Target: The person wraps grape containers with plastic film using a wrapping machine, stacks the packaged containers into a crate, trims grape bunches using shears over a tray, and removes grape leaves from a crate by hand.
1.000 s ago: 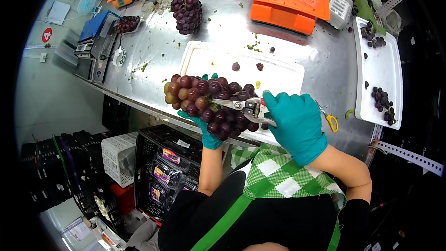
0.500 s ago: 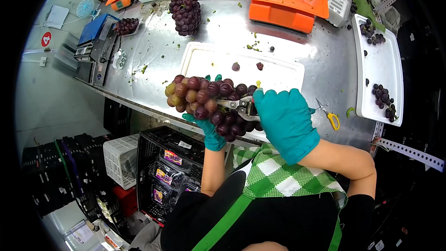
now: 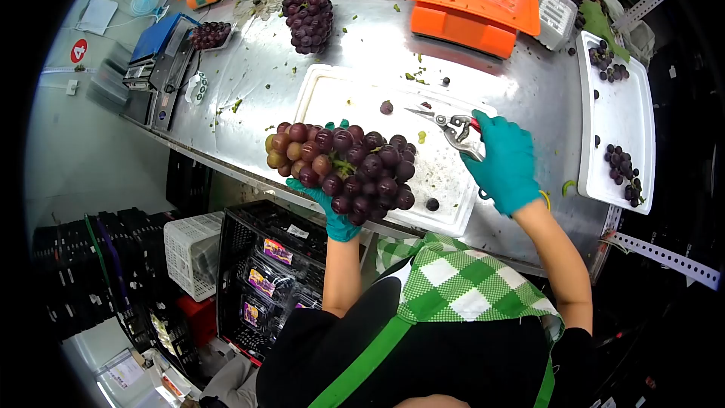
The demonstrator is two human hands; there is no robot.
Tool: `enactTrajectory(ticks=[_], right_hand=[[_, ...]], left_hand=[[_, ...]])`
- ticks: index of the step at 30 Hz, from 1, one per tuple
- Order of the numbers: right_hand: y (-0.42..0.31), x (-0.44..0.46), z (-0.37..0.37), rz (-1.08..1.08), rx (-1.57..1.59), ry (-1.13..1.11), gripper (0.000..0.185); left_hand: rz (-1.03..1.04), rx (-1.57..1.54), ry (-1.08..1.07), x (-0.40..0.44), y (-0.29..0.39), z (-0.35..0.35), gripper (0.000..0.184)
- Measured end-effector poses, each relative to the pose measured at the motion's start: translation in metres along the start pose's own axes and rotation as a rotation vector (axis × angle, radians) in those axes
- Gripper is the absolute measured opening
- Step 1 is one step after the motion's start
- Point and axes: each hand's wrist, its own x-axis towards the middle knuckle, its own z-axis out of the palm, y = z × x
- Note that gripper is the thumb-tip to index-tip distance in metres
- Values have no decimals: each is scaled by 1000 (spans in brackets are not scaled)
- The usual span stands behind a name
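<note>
Currently, your left hand [image 3: 337, 215] is gripping the grape bunch [image 3: 377, 170] from beneath, fingertips showing along its upper edge. The bunch lies near the centre of the frame, in front of the white tray's [image 3: 445, 223] near left part. Your right hand [image 3: 507, 165], right of centre, is closed around the handles of the pruning shears [image 3: 453, 125]; the blades point left, apart from the fruit. Whether the blades are fully together, you cannot tell from this view.

For good control, support the weight across the palm and avoid squeezing; ripe berries are likely to bruise or split. Inspect the green stems [image 3: 345, 168] exposed mid-bunch before inserting the tip. Enter along the gap between berries, cut only a stem you can see, and direct the point away from the supporting fingers. Position the bunch over the tray, where a loose dark berry [image 3: 432, 204] lies at lower right, rather than over the tabletop [image 3: 257, 102]
</note>
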Motion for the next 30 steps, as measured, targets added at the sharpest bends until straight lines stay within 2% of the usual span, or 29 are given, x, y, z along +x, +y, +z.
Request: enactTrajectory(ticks=[1,2,5,8,9,10,11,12,14,16,18,20,21,24,25,26,28,29,30], right_hand=[[10,0,28,20,19,-1,53],[17,-2,52,79,52,-98,59],[26,-11,91,59,13,-100,60],[24,-11,106,46,53,77,56],[13,-1,89,73,298,53,52],[0,6,70,-26,590,123,54],[-16,14,47,-67,886,42,59],[-27,19,36,-98,860,-17,67],[-46,25,15,-101,999,-147,73],[-50,30,25,-40,1183,-368,70],[-45,33,22,100,1257,-432,62],[-35,33,31,204,1459,-485,61],[-30,33,33,249,1481,-500,54],[-16,33,45,422,1802,-617,44],[-11,33,50,403,1954,-714,43],[-10,31,48,418,2102,-781,43],[-10,24,44,445,2400,-921,42],[-12,25,27,200,2401,-875,52],[-12,22,33,185,2422,-811,52]], left_hand=[[28,26,17,1,0,-1,55],[56,55,29,2,0,-2,56],[141,129,60,7,-2,-5,57],[168,128,33,10,-4,-3,59],[153,104,13,9,-5,-1,59],[126,62,-20,10,-6,2,60],[86,11,-64,10,-8,5,60],[44,-41,-115,10,-10,9,61],[-44,-133,-211,11,-14,19,62],[-112,-164,-247,9,-17,27,62],[-252,-27,11,5,-20,33,78],[-339,-12,-26,9,-20,34,72],[-383,-3,-51,13,-20,36,70],[-458,163,-151,23,-7,52,62],[-491,210,-197,23,-1,57,60],[-529,396,-191,21,13,70,60],[-558,608,-242,35,21,53,60],[-541,685,-263,45,22,46,59],[-506,700,-281,58,23,41,57]])
